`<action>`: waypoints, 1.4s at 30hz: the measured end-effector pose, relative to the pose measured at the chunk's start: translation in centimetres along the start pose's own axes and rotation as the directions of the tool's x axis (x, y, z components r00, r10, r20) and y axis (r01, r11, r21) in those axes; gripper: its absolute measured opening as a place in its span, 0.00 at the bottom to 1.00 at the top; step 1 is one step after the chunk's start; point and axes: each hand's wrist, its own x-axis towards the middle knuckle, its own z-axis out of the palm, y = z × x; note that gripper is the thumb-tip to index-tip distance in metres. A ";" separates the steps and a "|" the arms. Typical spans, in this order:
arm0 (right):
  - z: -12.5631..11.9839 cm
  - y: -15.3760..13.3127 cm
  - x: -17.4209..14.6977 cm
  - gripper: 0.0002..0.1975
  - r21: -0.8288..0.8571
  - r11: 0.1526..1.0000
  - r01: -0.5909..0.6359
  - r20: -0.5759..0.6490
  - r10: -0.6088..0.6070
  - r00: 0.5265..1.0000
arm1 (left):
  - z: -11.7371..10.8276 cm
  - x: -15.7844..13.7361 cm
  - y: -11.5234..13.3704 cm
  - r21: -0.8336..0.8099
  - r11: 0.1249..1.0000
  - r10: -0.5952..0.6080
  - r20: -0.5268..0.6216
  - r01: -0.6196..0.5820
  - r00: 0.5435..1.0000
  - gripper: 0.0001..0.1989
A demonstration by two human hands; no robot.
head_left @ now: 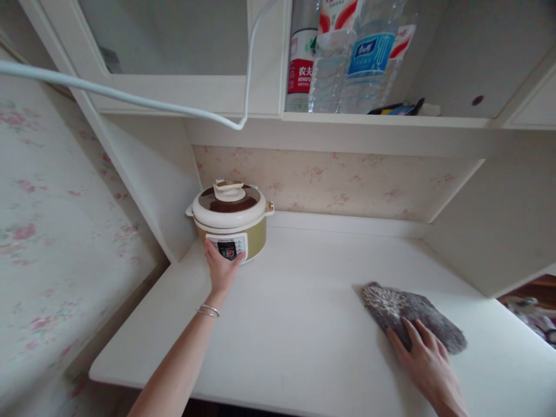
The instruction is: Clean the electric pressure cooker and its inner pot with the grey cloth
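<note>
At the left back of the counter stands an electric pressure cooker with a cream lid, a brown top and a green body. My left hand reaches to its front and touches the control panel, thumb and fingers spread to either side of the display. Two thin bangles circle that wrist. On the right, a grey fuzzy cloth with a paler patch lies folded on the counter. My right hand presses on its near edge, fingers bent over the fabric; the fingertips are partly sunk in it.
The white counter has a rounded front left corner and side panels. Above it, a shelf holds several plastic bottles and small dark items. A white bent rod or cable crosses the upper left. Floral wallpaper covers the left wall.
</note>
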 end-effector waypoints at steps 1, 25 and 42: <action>0.0 -1.0 -0.3 0.31 -0.006 1.000 0.009 0.012 -0.009 1.000 | -0.3 0.0 0.1 -0.003 1.000 0.006 0.005 -0.006 1.000 0.61; -0.3 -37.7 -7.0 0.31 0.909 0.279 0.309 0.132 -0.897 0.421 | -12.8 -13.8 0.4 0.003 0.998 -0.062 0.083 0.062 0.995 0.12; 1.5 -17.5 1.3 0.21 0.368 0.906 0.210 0.106 -0.265 0.958 | -11.7 -8.3 -2.6 0.061 0.958 0.217 0.483 -0.280 0.848 0.08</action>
